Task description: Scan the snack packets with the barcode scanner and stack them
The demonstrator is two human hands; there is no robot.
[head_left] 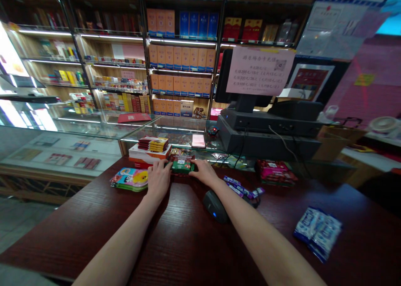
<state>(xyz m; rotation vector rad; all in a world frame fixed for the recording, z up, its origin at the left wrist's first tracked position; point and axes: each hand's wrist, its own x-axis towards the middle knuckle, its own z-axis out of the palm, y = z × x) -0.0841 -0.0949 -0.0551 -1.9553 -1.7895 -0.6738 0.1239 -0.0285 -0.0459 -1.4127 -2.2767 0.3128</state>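
Observation:
A green snack packet [182,164] lies on top of a small pile near the far edge of the dark wooden counter. My left hand [158,178] is at its left side, fingers bent, with the thumb against the pile. From the right, my right hand [204,172] grips the other side with thumb and fingers. Just behind my left hand stands a white and orange box [148,157], topped with red and yellow packets [153,143]. Colourful packets with a yellow cartoon figure [130,179] lie left of my left hand. A black scanner-like device with a blue light [215,206] lies below my right forearm.
Purple stick packets [239,188] lie right of my right forearm. Dark red packets [275,172] and blue-white packets [318,231] are farther right. A glass display case [184,131] borders the counter, with a monitor bearing a paper sign [258,71] behind.

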